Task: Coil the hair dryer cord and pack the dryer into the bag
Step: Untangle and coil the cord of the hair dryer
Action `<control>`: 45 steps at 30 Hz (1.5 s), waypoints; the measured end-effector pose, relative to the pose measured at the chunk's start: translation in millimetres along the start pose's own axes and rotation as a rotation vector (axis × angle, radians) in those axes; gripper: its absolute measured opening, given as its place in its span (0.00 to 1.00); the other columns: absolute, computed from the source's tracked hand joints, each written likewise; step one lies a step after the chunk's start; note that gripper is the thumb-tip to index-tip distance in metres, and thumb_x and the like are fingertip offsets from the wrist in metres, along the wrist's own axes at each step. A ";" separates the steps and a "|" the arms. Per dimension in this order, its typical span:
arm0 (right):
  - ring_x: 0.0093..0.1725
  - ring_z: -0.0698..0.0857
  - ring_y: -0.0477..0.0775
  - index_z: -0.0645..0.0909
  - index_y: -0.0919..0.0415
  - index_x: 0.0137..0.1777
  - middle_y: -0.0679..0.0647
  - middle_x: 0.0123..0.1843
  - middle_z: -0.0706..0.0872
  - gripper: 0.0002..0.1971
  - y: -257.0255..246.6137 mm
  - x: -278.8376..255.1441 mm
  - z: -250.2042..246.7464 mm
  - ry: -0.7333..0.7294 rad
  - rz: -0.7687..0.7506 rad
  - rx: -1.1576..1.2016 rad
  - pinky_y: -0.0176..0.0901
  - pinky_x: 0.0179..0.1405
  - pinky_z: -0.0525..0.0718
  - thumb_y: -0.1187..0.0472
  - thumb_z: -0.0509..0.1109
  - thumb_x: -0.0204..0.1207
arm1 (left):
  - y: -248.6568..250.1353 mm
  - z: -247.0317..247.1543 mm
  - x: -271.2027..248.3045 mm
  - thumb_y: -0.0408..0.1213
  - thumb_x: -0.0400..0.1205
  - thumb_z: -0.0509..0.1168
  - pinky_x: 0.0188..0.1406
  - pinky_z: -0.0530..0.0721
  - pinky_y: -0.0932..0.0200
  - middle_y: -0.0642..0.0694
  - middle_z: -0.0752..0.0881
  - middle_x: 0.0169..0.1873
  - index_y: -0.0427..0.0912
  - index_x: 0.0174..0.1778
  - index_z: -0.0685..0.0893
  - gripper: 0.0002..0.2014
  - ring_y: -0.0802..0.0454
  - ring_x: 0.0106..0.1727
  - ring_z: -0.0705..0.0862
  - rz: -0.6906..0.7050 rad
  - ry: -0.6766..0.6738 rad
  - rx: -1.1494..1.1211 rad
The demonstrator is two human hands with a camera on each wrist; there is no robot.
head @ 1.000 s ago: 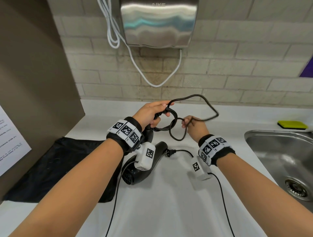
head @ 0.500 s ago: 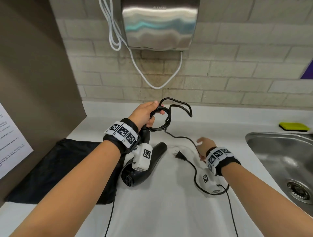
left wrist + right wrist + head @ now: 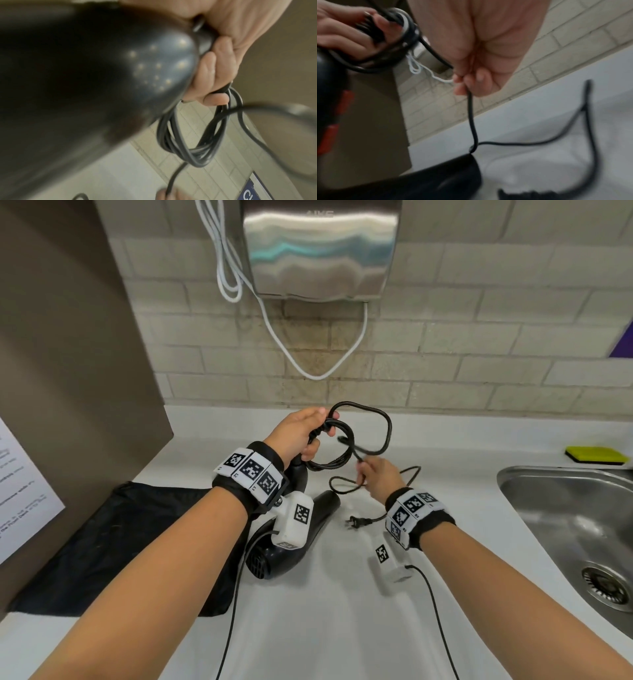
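Several loops of the black cord (image 3: 337,446) and the hair dryer (image 3: 301,537) handle are gripped by the left hand (image 3: 301,433) above the bench (image 3: 342,611). The loose cord is pinched by the right hand (image 3: 378,477). The black bag (image 3: 113,542) is spread flat at left.

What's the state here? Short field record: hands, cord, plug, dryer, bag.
left hand: grips the coiled loops at the dryer handle
right hand: pinches the loose cord
cord: partly coiled, tail slack on the counter
plug: lying free on the counter
dryer: body resting on the counter
bag: flat, left of the dryer
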State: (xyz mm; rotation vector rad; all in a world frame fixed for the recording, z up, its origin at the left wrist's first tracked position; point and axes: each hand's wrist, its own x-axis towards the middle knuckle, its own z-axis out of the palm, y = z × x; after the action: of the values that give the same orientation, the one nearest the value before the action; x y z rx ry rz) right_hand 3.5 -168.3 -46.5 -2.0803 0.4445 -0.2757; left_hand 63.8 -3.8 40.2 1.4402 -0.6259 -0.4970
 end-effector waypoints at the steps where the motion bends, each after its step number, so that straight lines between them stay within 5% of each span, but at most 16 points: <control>1: 0.26 0.73 0.42 0.71 0.51 0.32 0.49 0.30 0.77 0.17 10.0 1.9 -5.4 0.013 0.089 -0.078 0.30 0.23 0.71 0.66 0.55 0.82 | 0.4 -1.9 -0.2 0.37 0.88 0.49 0.11 0.59 0.71 0.46 0.77 0.34 0.42 0.49 0.80 0.14 0.61 0.11 0.60 -0.001 0.007 -0.002; 4: 0.24 0.71 0.49 0.73 0.58 0.33 0.52 0.29 0.75 0.15 30.3 1.3 -20.1 -0.066 0.350 -0.057 0.36 0.20 0.70 0.68 0.54 0.82 | 1.2 -6.5 -1.2 0.37 0.89 0.49 0.12 0.59 0.71 0.46 0.77 0.34 0.42 0.49 0.79 0.14 0.61 0.11 0.60 0.002 0.019 0.002; 6: 0.23 0.72 0.50 0.74 0.61 0.34 0.53 0.29 0.76 0.15 27.9 0.0 -24.1 -0.092 0.356 -0.072 0.37 0.20 0.70 0.68 0.53 0.82 | 0.9 -5.9 -0.9 0.38 0.88 0.49 0.12 0.59 0.71 0.46 0.77 0.33 0.42 0.48 0.79 0.13 0.60 0.12 0.60 0.006 0.030 0.014; 8: 0.25 0.75 0.49 0.75 0.60 0.37 0.52 0.33 0.78 0.14 21.0 0.7 -23.9 -0.023 0.247 -0.085 0.38 0.21 0.73 0.65 0.53 0.82 | 0.4 -3.1 0.7 0.38 0.88 0.50 0.12 0.59 0.71 0.46 0.77 0.33 0.42 0.48 0.79 0.13 0.60 0.12 0.60 0.006 0.047 0.026; 12: 0.27 0.74 0.49 0.75 0.57 0.60 0.51 0.46 0.79 0.15 -12.6 -7.9 -26.9 0.147 -0.050 0.286 0.36 0.22 0.71 0.57 0.48 0.86 | 0.2 0.9 2.3 0.37 0.88 0.52 0.12 0.59 0.70 0.46 0.78 0.35 0.42 0.47 0.78 0.10 0.61 0.12 0.61 0.009 0.063 0.068; 17: 0.17 0.73 0.44 0.71 0.58 0.64 0.51 0.39 0.80 0.13 -46.5 -20.9 -32.8 0.112 -0.294 0.522 0.34 0.15 0.71 0.64 0.49 0.86 | -0.7 -0.2 3.4 0.35 0.88 0.51 0.12 0.59 0.70 0.46 0.77 0.35 0.42 0.48 0.78 0.10 0.61 0.12 0.61 0.020 0.070 0.063; 19: 0.17 0.75 0.44 0.71 0.58 0.61 0.52 0.38 0.79 0.11 -52.6 -24.4 -31.9 0.118 -0.304 0.567 0.34 0.14 0.74 0.68 0.54 0.84 | -0.3 -1.1 3.4 0.35 0.88 0.51 0.12 0.59 0.70 0.46 0.77 0.35 0.40 0.52 0.77 0.10 0.60 0.12 0.61 0.020 0.069 0.065; 21: 0.19 0.77 0.43 0.73 0.58 0.49 0.54 0.36 0.79 0.09 -56.7 -27.6 -26.3 0.135 -0.312 0.539 0.34 0.14 0.75 0.72 0.57 0.81 | 0.1 1.1 3.2 0.35 0.88 0.50 0.12 0.60 0.70 0.46 0.77 0.34 0.39 0.52 0.78 0.11 0.60 0.12 0.61 0.002 0.054 0.039; 24: 0.25 0.79 0.39 0.75 0.57 0.37 0.51 0.34 0.80 0.12 -56.4 -30.8 -6.8 0.110 -0.374 0.310 0.36 0.20 0.78 0.74 0.62 0.76 | 0.9 7.1 3.1 0.37 0.88 0.51 0.12 0.59 0.70 0.44 0.77 0.33 0.40 0.46 0.78 0.12 0.60 0.11 0.60 -0.033 0.021 -0.026; 28: 0.31 0.76 0.29 0.79 0.68 0.38 0.50 0.41 0.80 0.05 -53.6 -35.7 17.5 0.081 -0.489 0.005 0.28 0.38 0.73 0.74 0.65 0.74 | 0.0 10.8 1.5 0.35 0.88 0.50 0.11 0.60 0.70 0.43 0.77 0.34 0.42 0.43 0.77 0.12 0.60 0.11 0.62 -0.018 0.000 0.013; 31: 0.28 0.76 0.33 0.72 0.63 0.40 0.48 0.33 0.76 0.06 -58.4 -40.3 10.9 0.203 -0.538 0.077 0.22 0.29 0.71 0.62 0.65 0.76 | -0.1 8.8 -0.2 0.36 0.88 0.49 0.12 0.61 0.68 0.46 0.76 0.33 0.40 0.55 0.78 0.12 0.60 0.12 0.63 0.013 0.011 0.031; 34: 0.25 0.73 0.36 0.70 0.62 0.52 0.44 0.31 0.73 0.12 -64.0 -39.3 -4.8 0.282 -0.560 0.150 0.23 0.28 0.70 0.54 0.55 0.77 | -0.9 3.4 0.2 0.38 0.88 0.49 0.13 0.62 0.69 0.47 0.75 0.33 0.43 0.64 0.78 0.15 0.61 0.13 0.63 0.038 0.048 0.064; 36: 0.32 0.73 0.33 0.74 0.65 0.57 0.43 0.35 0.76 0.16 -65.8 -34.6 -14.4 0.333 -0.579 0.103 0.22 0.33 0.71 0.55 0.53 0.79 | -1.1 0.9 1.1 0.39 0.88 0.50 0.13 0.63 0.69 0.47 0.75 0.34 0.43 0.62 0.79 0.14 0.60 0.13 0.63 0.044 0.069 0.079; 38: 0.29 0.73 0.34 0.76 0.64 0.50 0.43 0.33 0.75 0.07 -65.3 -30.3 -21.0 0.351 -0.568 0.076 0.22 0.30 0.70 0.62 0.58 0.80 | -1.1 1.1 2.1 0.40 0.88 0.50 0.13 0.63 0.69 0.47 0.75 0.34 0.41 0.61 0.80 0.15 0.60 0.12 0.62 0.036 0.079 0.073; 41: 0.25 0.72 0.38 0.71 0.60 0.39 0.45 0.29 0.74 0.08 -62.3 -30.5 -22.1 0.222 -0.510 0.024 0.25 0.26 0.71 0.69 0.65 0.77 | -1.8 4.8 2.4 0.40 0.88 0.50 0.12 0.61 0.69 0.47 0.75 0.33 0.42 0.54 0.80 0.14 0.60 0.12 0.61 0.026 0.061 0.038; 45: 0.30 0.75 0.41 0.76 0.64 0.39 0.47 0.30 0.77 0.06 -59.4 -35.6 -17.0 0.041 -0.439 -0.181 0.27 0.32 0.72 0.64 0.71 0.73 | -2.0 11.6 -0.1 0.39 0.88 0.50 0.13 0.61 0.68 0.48 0.76 0.33 0.42 0.58 0.79 0.13 0.59 0.13 0.62 0.030 0.004 0.037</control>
State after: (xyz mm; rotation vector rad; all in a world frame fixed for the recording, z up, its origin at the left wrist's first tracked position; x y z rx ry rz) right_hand -23.1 -138.2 12.4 -2.3407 0.0291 -0.5534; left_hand 56.1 -12.6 38.4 1.4644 -0.6553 -0.4612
